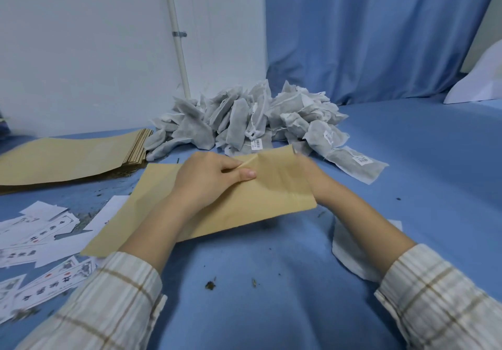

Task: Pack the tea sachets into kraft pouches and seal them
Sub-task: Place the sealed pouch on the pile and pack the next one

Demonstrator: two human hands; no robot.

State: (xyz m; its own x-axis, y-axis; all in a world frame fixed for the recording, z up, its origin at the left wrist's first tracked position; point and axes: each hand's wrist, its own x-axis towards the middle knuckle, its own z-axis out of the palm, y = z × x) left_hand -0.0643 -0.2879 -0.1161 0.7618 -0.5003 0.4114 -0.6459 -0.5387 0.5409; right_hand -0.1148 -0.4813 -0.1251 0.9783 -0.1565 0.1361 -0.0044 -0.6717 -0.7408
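Lying on the blue tablecloth (271, 309) w/ the kraft pouch (244, 203) at center: printed labels (40, 241) left of it, stack of flat pouches (68, 156) back-left. Left hand (214, 175) pinches one layer at the pouch's far edge; right hand (307, 175) is mostly hidden behind the pouch there, grip can't be told. Tea sachets (244, 118) piled just behind the pouch, one loose sachet (355, 163) to its right.

Person, head-camera view; two bare hands, left hand (209, 177) and right hand (316, 179), forearms uncovered; long sleeves pushed back to mid-forearm, left sleeve (108, 303) at 7 o'clock, right sleeve (440, 295) at 4 o'clock; fabric cream-white, fine vertical ribbing, tan-brown check lines; plain cuffs; no rings, watch or gloves visible.
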